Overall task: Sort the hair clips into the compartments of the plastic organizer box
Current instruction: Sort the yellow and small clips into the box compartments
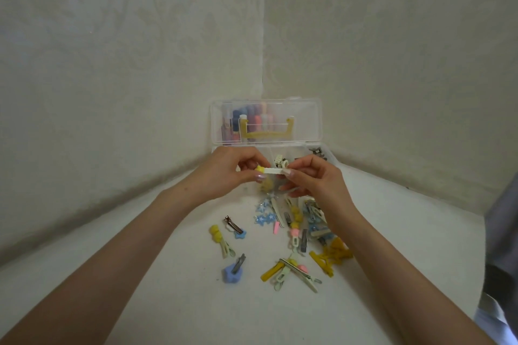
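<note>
We pinch a white hair clip (pixel 273 170) with a yellow tip, left hand (pixel 224 173) at the yellow end, right hand (pixel 314 179) at the other, over the open organizer box (pixel 308 120) in the counter's (pixel 252 316) far corner; loose clips (pixel 294 232) lie mid-counter

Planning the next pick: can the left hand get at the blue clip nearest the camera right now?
Probably not yet. The blue clip lies alone, nothing over it, but the left hand pinches a white clip with the right hand, so it must let go first.
</note>
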The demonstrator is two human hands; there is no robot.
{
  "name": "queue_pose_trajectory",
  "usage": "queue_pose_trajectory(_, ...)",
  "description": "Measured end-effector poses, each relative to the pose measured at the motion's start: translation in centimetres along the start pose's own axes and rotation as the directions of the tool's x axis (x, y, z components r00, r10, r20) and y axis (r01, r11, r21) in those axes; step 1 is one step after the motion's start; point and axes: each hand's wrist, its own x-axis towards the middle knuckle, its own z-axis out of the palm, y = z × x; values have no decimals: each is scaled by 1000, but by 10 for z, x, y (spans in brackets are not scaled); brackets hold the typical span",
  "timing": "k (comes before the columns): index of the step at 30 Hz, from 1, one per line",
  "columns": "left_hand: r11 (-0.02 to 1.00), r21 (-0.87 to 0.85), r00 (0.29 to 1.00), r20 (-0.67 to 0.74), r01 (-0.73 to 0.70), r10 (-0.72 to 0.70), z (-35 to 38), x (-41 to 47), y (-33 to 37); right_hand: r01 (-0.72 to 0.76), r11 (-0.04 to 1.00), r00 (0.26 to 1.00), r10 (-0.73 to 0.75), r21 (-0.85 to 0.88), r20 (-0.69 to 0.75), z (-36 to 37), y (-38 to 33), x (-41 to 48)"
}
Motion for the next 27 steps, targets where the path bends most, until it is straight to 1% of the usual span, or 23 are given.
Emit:
queue_pose_trajectory(3, 999, -40, 999, -50, -14, 12, -1, -1, 4, 18, 999, 1000, -18, -41, -3, -1, 0, 0)
queue_pose_trajectory(5, 998, -68, 989, -150, 0, -10, -7, 0, 4, 47, 995, 997, -52, -85, -56, -5, -2, 2)
queue_pose_trajectory(7, 997, -74, 963, -268, 15, -34, -16, 2, 0, 56, 994, 989, -68, -94, -135, -14, -6, 5)
queue_pose_trajectory(10, 996, 8, 929, -361, 86, -77, -27, 5, -13, 36, 990, 976, -64, -135, -207, -26, -10, 10)
queue_pose_trajectory(12, 986, 66, 915, -385, 156, -119, -29, 6, -25, 7, 978, 981, -47, -210, -186, -26, -6, 12)
queue_pose_trajectory(13, 979, 82, 909, -391, 189, -143, -28, 6, -31, -2, 961, 987, -44, -278, -157, -23, -2, 11)
queue_pose_trajectory(14, 972, 92, 904, -394, 218, -166, -26, 6, -35, 4, 924, 992, -52, -383, -114, -19, 3, 10)
queue_pose_trajectory(15, 965, 99, 899, -396, 241, -184, -24, 6, -38, 32, 856, 996, -70, -516, -55, -15, 8, 9)
queue_pose_trajectory(17, 960, 99, 891, -407, 262, -202, -21, 6, -41, 125, 651, 992, -93, -749, 85, -6, 16, 5)
queue_pose_trajectory(19, 961, 91, 887, -416, 262, -202, -19, 7, -42, 197, 478, 980, -97, -856, 171, 1, 24, 1)
queue_pose_trajectory(21, 960, 95, 884, -421, 264, -202, -17, 7, -42, 232, 374, 972, -110, -898, 205, 7, 29, -1)
queue_pose_trajectory(22, 959, 98, 883, -425, 266, -202, -16, 8, -42, 239, 340, 970, -116, -910, 212, 9, 31, -1)
queue_pose_trajectory(24, 961, 93, 880, -431, 262, -198, -12, 8, -40, 245, 306, 969, -120, -920, 218, 13, 33, -1)
queue_pose_trajectory(27, 963, 82, 878, -437, 256, -196, -7, 11, -37, 256, 316, 966, -125, -913, 227, 14, 34, -1)
